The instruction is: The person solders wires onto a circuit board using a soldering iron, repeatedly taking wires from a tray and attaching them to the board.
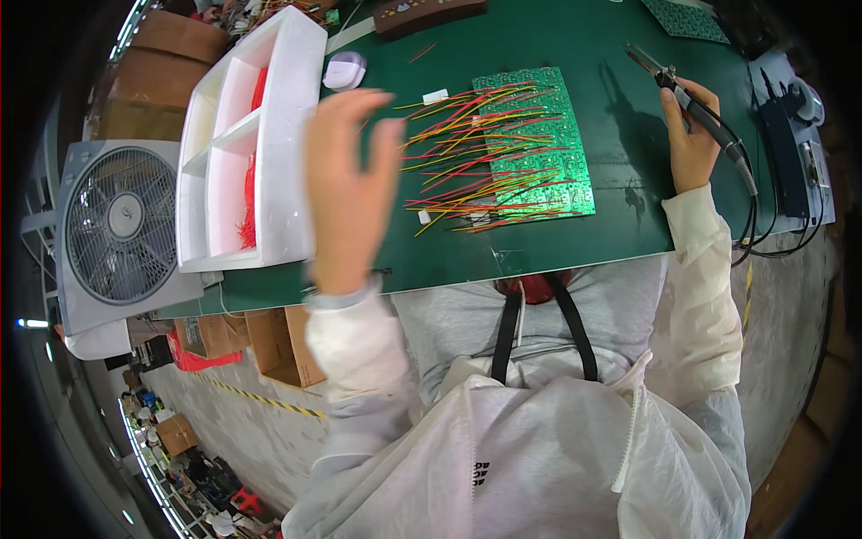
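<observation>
My left hand (350, 184) is raised above the green mat (575, 36), fingers apart, holding nothing, between the white foam tray (269, 144) and the green circuit board (552, 144). Several red and yellow wires (467, 153) stick out from the board's left side. My right hand (691, 139) grips a black soldering iron (691, 99) with its tip pointing away, to the right of the board. The iron's cable (750, 207) runs down past my wrist.
The foam tray holds red wires (250, 202) in its compartments. A grey box fan (121, 225) stands left of the table. A blue soldering station (795, 148) sits at the right edge. Cardboard boxes (269, 341) lie on the floor below. A white tape roll (345, 70) and a dark box (426, 13) lie further back.
</observation>
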Demonstrator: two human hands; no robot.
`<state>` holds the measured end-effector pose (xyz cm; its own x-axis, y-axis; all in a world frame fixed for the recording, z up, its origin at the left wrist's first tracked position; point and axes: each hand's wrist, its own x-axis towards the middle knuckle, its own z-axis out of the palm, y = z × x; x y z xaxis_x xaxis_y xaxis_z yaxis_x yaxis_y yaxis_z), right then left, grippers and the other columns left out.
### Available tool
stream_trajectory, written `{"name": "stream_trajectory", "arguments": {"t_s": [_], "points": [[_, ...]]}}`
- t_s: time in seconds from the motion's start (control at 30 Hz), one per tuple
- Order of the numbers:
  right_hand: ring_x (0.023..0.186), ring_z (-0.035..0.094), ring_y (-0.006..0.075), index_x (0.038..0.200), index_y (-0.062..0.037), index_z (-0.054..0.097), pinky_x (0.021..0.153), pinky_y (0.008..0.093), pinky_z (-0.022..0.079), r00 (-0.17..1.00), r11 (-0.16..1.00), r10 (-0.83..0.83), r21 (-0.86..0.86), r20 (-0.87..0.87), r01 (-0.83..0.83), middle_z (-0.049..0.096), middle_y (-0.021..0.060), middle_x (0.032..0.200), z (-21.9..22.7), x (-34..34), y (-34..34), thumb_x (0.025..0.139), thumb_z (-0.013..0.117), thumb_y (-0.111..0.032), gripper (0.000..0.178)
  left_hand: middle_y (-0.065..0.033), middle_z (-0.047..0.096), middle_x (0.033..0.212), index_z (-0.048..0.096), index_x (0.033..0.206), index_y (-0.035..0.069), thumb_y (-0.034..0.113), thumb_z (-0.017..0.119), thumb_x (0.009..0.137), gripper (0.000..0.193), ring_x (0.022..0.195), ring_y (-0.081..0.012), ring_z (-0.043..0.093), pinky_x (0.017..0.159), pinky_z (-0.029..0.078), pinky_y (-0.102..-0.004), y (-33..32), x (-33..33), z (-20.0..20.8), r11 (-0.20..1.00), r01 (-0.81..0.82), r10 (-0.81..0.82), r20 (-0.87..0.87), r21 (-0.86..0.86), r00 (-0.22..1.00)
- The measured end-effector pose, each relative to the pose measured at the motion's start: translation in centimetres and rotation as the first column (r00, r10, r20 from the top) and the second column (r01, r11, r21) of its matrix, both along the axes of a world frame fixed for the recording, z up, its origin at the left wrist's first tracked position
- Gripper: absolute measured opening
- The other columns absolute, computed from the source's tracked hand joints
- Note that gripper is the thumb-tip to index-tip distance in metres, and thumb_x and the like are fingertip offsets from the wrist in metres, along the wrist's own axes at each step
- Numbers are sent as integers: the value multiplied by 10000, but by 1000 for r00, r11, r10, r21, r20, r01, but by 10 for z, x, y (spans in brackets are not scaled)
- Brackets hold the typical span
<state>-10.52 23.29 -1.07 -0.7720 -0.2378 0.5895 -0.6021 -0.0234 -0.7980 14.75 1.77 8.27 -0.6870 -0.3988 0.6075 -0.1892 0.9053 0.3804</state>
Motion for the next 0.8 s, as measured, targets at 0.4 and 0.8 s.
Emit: {"name": "stream_trajectory", "arguments": {"t_s": [0.4,0.8], "points": [[687,509,75,968,-5,561,641,206,437,999,998,-2,58,-40,4,572,31,837,3,3,-3,780,658,-122,242,-92,625,774,607,900,-4,144,554,789,193,659,-146,577,626,460,-266,-340,237,-26,741,-663,553,459,111,695],[674,504,77,953,-10,567,633,209,437,998,997,-46,53,-38,48,577,24,797,5,2,2,774,664,-128,236,-155,640,732,652,823,2,140,604,705,188,684,-220,624,654,463,-306,-313,214,-35,764,-642,555,570,-62,606]]}}
